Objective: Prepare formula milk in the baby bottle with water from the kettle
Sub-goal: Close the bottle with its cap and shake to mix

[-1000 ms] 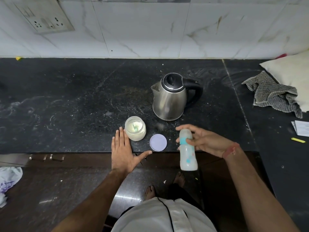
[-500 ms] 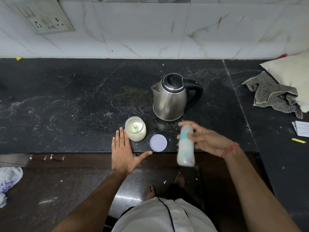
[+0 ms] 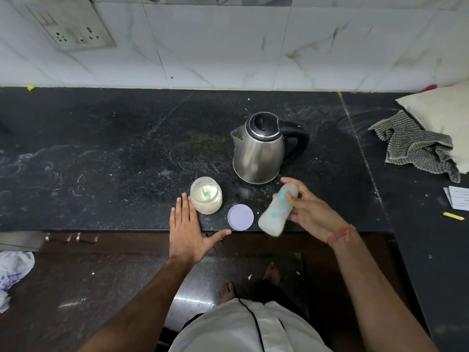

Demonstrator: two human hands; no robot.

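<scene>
My right hand point(image 3: 308, 209) grips a baby bottle point(image 3: 278, 212) filled with whitish liquid. The bottle is blurred and tilted, its bottom end pointing down-left over the counter's front edge. My left hand point(image 3: 189, 228) lies flat with straight fingers on the counter edge, just left of an open glass jar of formula powder point(image 3: 206, 195) with a green scoop inside. The jar's lilac lid point(image 3: 240, 216) lies flat between my hands. A steel kettle point(image 3: 261, 148) with a black lid and handle stands behind the bottle, lid closed.
The black stone counter point(image 3: 114, 161) runs along a tiled wall with a socket plate point(image 3: 71, 24). A checked cloth point(image 3: 416, 146) and a pillow point(image 3: 444, 110) lie at the right, with papers point(image 3: 459, 198) and a yellow item point(image 3: 453, 216) nearer me. A plastic bag point(image 3: 12, 273) lies on the floor.
The bottle in my right hand has swung from hanging nearly upright to tilted with its bottom end to the left, and it is motion-blurred. My left hand, jar, lid and kettle stayed put.
</scene>
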